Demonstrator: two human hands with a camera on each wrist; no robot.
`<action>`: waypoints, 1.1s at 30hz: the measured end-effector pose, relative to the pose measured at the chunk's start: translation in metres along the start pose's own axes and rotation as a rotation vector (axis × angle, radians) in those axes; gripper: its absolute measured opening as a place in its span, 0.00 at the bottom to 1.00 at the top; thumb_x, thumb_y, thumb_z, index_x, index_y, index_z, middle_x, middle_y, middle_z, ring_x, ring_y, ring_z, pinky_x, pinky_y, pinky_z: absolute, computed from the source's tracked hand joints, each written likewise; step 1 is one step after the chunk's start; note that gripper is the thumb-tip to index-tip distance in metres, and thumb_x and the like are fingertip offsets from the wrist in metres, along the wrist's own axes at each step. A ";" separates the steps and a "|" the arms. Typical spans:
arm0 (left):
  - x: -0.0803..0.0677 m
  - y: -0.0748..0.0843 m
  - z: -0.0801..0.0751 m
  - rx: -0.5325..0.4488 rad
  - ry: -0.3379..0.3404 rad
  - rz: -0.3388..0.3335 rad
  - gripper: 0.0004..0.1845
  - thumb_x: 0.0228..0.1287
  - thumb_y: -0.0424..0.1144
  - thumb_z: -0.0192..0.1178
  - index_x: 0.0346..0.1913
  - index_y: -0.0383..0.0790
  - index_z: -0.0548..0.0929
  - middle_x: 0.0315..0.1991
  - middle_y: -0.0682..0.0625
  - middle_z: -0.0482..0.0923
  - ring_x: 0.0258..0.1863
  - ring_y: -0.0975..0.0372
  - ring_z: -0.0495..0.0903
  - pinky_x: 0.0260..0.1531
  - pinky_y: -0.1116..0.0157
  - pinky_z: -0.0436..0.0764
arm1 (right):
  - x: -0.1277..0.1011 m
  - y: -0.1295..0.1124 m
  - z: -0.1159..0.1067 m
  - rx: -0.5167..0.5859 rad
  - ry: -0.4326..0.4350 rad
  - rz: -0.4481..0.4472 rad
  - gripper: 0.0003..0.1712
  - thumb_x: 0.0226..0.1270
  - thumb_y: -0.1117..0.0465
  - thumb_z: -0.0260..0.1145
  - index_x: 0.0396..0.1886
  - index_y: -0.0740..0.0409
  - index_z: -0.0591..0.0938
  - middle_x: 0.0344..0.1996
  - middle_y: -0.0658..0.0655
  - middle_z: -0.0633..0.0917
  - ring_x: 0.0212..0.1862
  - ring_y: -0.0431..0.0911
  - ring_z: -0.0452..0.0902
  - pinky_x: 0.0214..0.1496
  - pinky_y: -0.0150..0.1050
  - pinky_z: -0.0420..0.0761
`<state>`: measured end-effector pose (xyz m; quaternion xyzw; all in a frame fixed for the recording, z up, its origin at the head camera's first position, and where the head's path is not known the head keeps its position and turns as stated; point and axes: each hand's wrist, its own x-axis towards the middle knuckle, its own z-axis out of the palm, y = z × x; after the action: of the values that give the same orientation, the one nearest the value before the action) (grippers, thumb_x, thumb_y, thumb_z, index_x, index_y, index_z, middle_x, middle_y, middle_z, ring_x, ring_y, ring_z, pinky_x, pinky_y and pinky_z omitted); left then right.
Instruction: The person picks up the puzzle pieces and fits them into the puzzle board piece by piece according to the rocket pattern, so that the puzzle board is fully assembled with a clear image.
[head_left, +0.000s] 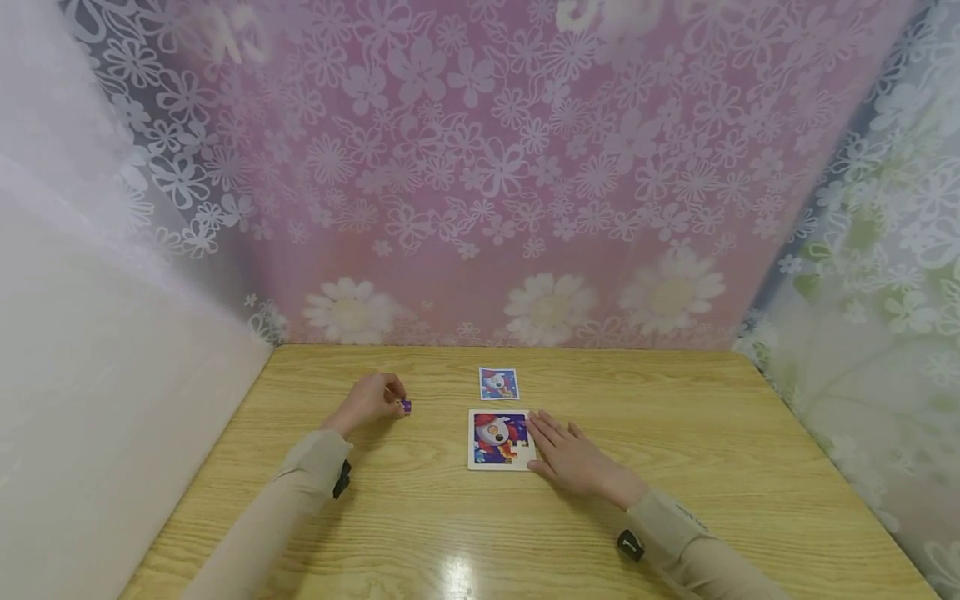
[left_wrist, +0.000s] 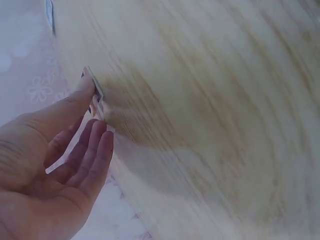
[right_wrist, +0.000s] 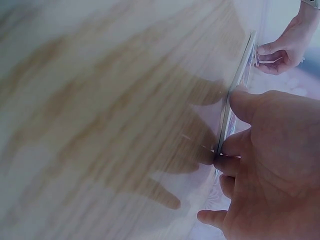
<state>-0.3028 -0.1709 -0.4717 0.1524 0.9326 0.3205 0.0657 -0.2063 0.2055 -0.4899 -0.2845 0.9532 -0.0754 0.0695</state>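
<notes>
Puzzle piece (head_left: 406,406): small and purple, pinched at the tips of the left hand's fingers (left_wrist: 87,85), low over the counter; the left wrist view shows it edge-on between thumb and fingertip.
Left hand (head_left: 369,402): curled, thumb and forefinger clamped on the piece, the other fingers loosely bent behind it.
Puzzle board (head_left: 500,439): square, with a cartoon picture, lying flat well to the right of the left hand's fingers; a notch shows at its right edge.
Right hand (head_left: 572,457): flat on the counter, fingers straight and slightly apart, fingertips touching the board's right edge.
Picture card (head_left: 498,383): just beyond the board, away from both hands.
Counter (head_left: 675,417): light wood grain, carrying everything.
Surround: pink floral sheet (head_left: 480,167) behind the counter, pale curtains at both sides.
</notes>
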 end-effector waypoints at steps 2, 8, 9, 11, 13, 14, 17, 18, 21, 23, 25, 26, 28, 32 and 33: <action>0.001 -0.001 0.001 0.003 0.016 0.006 0.06 0.64 0.30 0.69 0.42 0.35 0.84 0.40 0.45 0.85 0.42 0.53 0.84 0.45 0.55 0.84 | 0.000 0.000 0.000 0.005 0.003 0.003 0.39 0.82 0.45 0.50 0.79 0.67 0.57 0.79 0.66 0.56 0.80 0.61 0.46 0.75 0.69 0.53; 0.007 -0.001 0.002 -0.023 0.073 0.030 0.03 0.70 0.32 0.64 0.42 0.35 0.84 0.39 0.47 0.85 0.41 0.54 0.84 0.44 0.56 0.84 | 0.001 -0.001 -0.001 -0.022 -0.026 0.030 0.39 0.82 0.45 0.50 0.80 0.65 0.56 0.80 0.63 0.54 0.81 0.59 0.45 0.76 0.67 0.53; 0.008 -0.001 0.002 -0.038 0.079 0.033 0.04 0.70 0.32 0.64 0.42 0.35 0.85 0.39 0.46 0.85 0.42 0.53 0.84 0.44 0.56 0.85 | 0.001 -0.002 -0.001 -0.027 -0.031 0.032 0.39 0.82 0.45 0.49 0.80 0.64 0.55 0.80 0.63 0.54 0.81 0.59 0.44 0.76 0.67 0.53; 0.009 0.001 0.001 -0.066 0.086 0.032 0.03 0.70 0.32 0.64 0.43 0.35 0.85 0.40 0.46 0.85 0.42 0.53 0.84 0.44 0.56 0.85 | 0.001 -0.002 -0.002 -0.028 -0.032 0.031 0.39 0.83 0.45 0.49 0.80 0.64 0.55 0.80 0.63 0.54 0.81 0.59 0.45 0.76 0.67 0.54; 0.010 0.004 -0.001 -0.076 0.089 0.030 0.03 0.70 0.31 0.64 0.42 0.36 0.86 0.40 0.46 0.85 0.41 0.53 0.84 0.43 0.56 0.85 | 0.001 -0.002 -0.002 -0.025 -0.029 0.028 0.39 0.83 0.44 0.49 0.80 0.65 0.56 0.80 0.63 0.55 0.81 0.59 0.45 0.75 0.67 0.54; 0.011 0.005 -0.001 -0.084 0.089 0.028 0.03 0.70 0.32 0.64 0.41 0.37 0.86 0.40 0.46 0.85 0.41 0.53 0.84 0.42 0.57 0.85 | 0.000 -0.003 -0.003 -0.026 -0.028 0.028 0.39 0.83 0.44 0.49 0.80 0.65 0.56 0.80 0.63 0.55 0.81 0.59 0.45 0.75 0.67 0.54; 0.014 0.010 -0.001 -0.063 0.089 0.033 0.02 0.70 0.34 0.65 0.40 0.40 0.87 0.39 0.47 0.85 0.39 0.55 0.85 0.38 0.60 0.85 | 0.000 -0.003 -0.004 -0.025 -0.024 0.024 0.39 0.83 0.45 0.49 0.80 0.65 0.56 0.80 0.64 0.55 0.81 0.60 0.45 0.75 0.68 0.54; 0.015 0.012 -0.002 -0.060 0.086 0.044 0.03 0.70 0.34 0.65 0.41 0.39 0.87 0.39 0.47 0.85 0.38 0.56 0.85 0.37 0.60 0.85 | -0.001 -0.003 -0.004 -0.025 -0.024 0.022 0.39 0.83 0.45 0.49 0.80 0.66 0.56 0.80 0.64 0.55 0.81 0.60 0.45 0.75 0.68 0.54; 0.017 0.019 -0.002 -0.081 0.072 0.063 0.04 0.70 0.35 0.65 0.42 0.38 0.87 0.38 0.47 0.86 0.38 0.56 0.85 0.37 0.60 0.85 | -0.001 -0.002 -0.004 -0.021 -0.018 0.018 0.39 0.83 0.45 0.49 0.79 0.66 0.56 0.80 0.64 0.55 0.80 0.60 0.46 0.75 0.68 0.54; 0.018 0.025 -0.001 -0.104 0.061 0.079 0.05 0.70 0.34 0.65 0.43 0.37 0.87 0.39 0.47 0.86 0.39 0.54 0.85 0.38 0.59 0.85 | -0.001 0.000 -0.001 -0.016 -0.009 0.015 0.39 0.83 0.44 0.49 0.80 0.66 0.56 0.80 0.64 0.55 0.81 0.60 0.45 0.75 0.69 0.54; 0.020 0.032 0.000 -0.125 0.050 0.083 0.05 0.70 0.34 0.65 0.43 0.36 0.87 0.39 0.46 0.86 0.40 0.52 0.85 0.40 0.58 0.85 | -0.001 0.001 0.001 -0.023 -0.001 0.008 0.40 0.83 0.44 0.49 0.80 0.66 0.56 0.80 0.64 0.55 0.80 0.60 0.45 0.75 0.69 0.54; 0.021 0.035 0.002 -0.127 0.047 0.088 0.05 0.70 0.34 0.65 0.43 0.37 0.87 0.39 0.46 0.86 0.40 0.51 0.85 0.40 0.57 0.85 | -0.001 0.001 0.001 -0.018 0.004 0.004 0.40 0.82 0.44 0.49 0.79 0.66 0.56 0.80 0.64 0.55 0.80 0.60 0.46 0.74 0.69 0.54; 0.023 0.043 0.005 -0.135 0.040 0.102 0.05 0.70 0.34 0.65 0.42 0.37 0.87 0.39 0.45 0.86 0.41 0.49 0.85 0.41 0.55 0.85 | 0.000 0.001 0.001 -0.017 0.000 0.002 0.39 0.82 0.45 0.50 0.79 0.67 0.57 0.79 0.65 0.55 0.80 0.61 0.46 0.74 0.69 0.54; 0.028 0.058 0.014 -0.159 0.020 0.123 0.05 0.70 0.34 0.64 0.42 0.36 0.87 0.38 0.45 0.86 0.40 0.48 0.85 0.40 0.55 0.86 | 0.000 -0.002 -0.002 -0.017 -0.014 0.009 0.39 0.82 0.46 0.50 0.79 0.67 0.57 0.79 0.65 0.56 0.80 0.61 0.46 0.74 0.69 0.53; 0.028 0.062 0.016 -0.164 0.014 0.129 0.05 0.70 0.34 0.64 0.42 0.36 0.87 0.37 0.45 0.86 0.40 0.49 0.85 0.39 0.56 0.86 | 0.000 -0.002 -0.002 -0.026 -0.019 0.013 0.39 0.82 0.45 0.50 0.80 0.66 0.56 0.80 0.65 0.55 0.80 0.61 0.45 0.75 0.69 0.53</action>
<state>-0.3109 -0.1060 -0.4468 0.2040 0.8920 0.4002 0.0505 -0.2054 0.2043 -0.4873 -0.2800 0.9552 -0.0599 0.0753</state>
